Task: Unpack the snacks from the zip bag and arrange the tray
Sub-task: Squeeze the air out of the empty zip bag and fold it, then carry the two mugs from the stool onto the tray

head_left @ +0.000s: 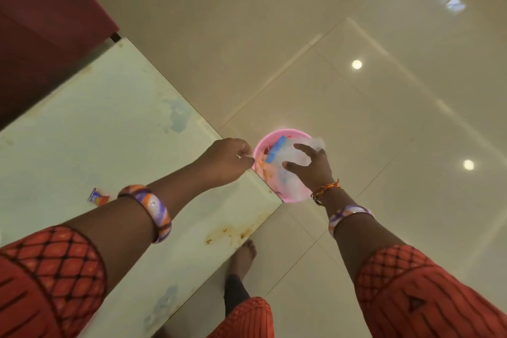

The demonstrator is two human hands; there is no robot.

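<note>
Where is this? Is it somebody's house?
Probably a room at home. There are shiny floor tiles, a worn pale table, and a pink tub on the floor that seems to hold rubbish.

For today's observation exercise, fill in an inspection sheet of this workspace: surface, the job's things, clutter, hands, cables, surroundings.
Surface: pale glass table, stained, with brown marks near its front edge.
Job's things: pink tub below the table corner; clear zip bag with a blue strip lies in it over other blurred contents. No tray seen.
Clutter: one small wrapper on the table beside the left forearm.
Hands: left hand closed at the tub's rim, whether pinching something cannot be told; right hand spread open over the bag.
Cables: nothing seen.
Surroundings: glossy beige floor tiles reflecting ceiling lights; dark red furniture behind the table; a bare foot under the table.
</note>
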